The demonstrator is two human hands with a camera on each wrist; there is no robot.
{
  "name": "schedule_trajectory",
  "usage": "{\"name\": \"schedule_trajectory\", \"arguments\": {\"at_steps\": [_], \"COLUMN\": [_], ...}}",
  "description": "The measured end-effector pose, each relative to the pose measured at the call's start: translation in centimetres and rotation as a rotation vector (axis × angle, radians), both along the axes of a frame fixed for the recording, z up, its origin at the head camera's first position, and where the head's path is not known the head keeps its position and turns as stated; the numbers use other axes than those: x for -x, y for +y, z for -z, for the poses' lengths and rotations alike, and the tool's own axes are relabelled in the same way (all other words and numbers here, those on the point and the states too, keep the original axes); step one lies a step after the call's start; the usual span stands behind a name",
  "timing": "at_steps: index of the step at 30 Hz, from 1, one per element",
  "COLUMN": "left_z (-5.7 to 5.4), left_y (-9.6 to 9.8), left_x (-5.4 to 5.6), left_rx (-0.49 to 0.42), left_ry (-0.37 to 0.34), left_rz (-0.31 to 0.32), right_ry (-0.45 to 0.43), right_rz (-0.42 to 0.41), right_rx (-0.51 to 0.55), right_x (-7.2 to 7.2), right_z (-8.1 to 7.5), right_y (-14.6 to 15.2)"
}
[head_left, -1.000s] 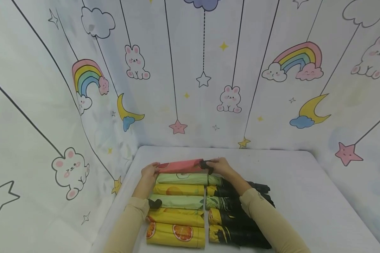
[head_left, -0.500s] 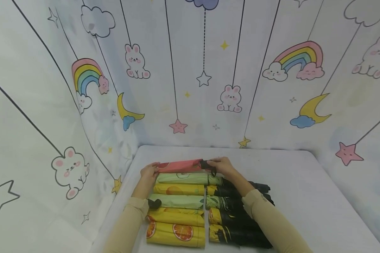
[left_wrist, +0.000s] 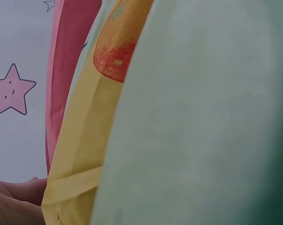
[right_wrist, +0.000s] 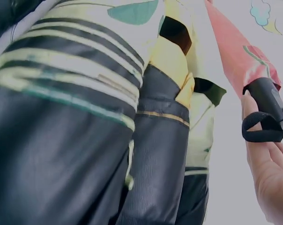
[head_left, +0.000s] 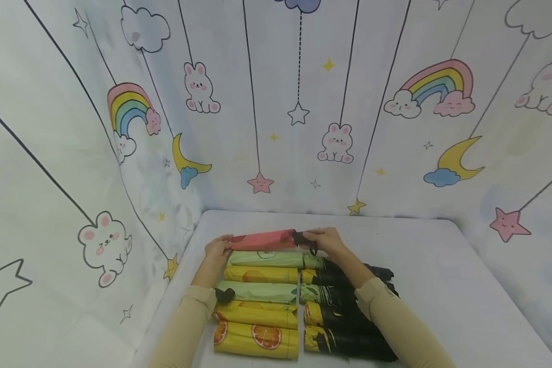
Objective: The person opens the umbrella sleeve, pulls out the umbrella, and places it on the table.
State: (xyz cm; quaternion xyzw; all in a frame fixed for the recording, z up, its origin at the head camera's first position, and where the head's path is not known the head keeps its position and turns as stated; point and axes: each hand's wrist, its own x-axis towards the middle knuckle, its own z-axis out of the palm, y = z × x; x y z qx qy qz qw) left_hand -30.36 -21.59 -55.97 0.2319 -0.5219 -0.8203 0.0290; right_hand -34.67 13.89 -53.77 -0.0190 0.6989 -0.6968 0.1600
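Note:
At the far end of a row of folded umbrellas lies a pink folded umbrella (head_left: 264, 240) with a short black handle (right_wrist: 265, 99). My left hand (head_left: 217, 249) holds its left end; in the left wrist view only some of that hand's fingers show, low at the left edge. The handle is held between the thumb and fingers of my right hand (head_left: 326, 241), and a black wrist strap (right_wrist: 263, 136) hangs from it in a loop. Nearest to the pink one is a light green umbrella (head_left: 267, 259), just in front of it.
Yellow and green umbrellas, among them a yellow one with orange slices (head_left: 257, 341), lie side by side toward me. A second column of umbrellas with black ends (head_left: 354, 342) runs beside them, partly under my right forearm. A patterned curtain (head_left: 276, 128) surrounds the white table (head_left: 451, 286).
The pink umbrella's handle end has shifted slightly up and right with my right hand. Its strap now hangs out as a loop. My left hand keeps its hold on the other end.

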Motion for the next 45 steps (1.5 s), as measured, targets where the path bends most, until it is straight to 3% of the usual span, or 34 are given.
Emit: {"name": "schedule_trajectory", "arguments": {"at_steps": [17,27,37,45], "left_z": [-0.2,-0.3,-0.4,-0.7], "left_y": [0.1,-0.2,-0.4,-0.5], "left_x": [-0.1,0.5,0.4,0.2], "left_rx": [0.004,0.001,-0.020,-0.030], "left_ry": [-0.007,-0.066,-0.074,-0.056], "left_rz": [-0.008,-0.075,-0.055,-0.049], "right_ry": [-0.014,-0.008,-0.008,0.013], "right_rz": [-0.005,-0.019,-0.023,-0.042], "right_rx": [0.025,0.071,0.091,0.044], "right_x": [-0.1,0.1,-0.3,-0.5], "right_z": [-0.1,-0.4,-0.6,-0.9], "right_y": [1.7,2.7,3.3,3.8]}}
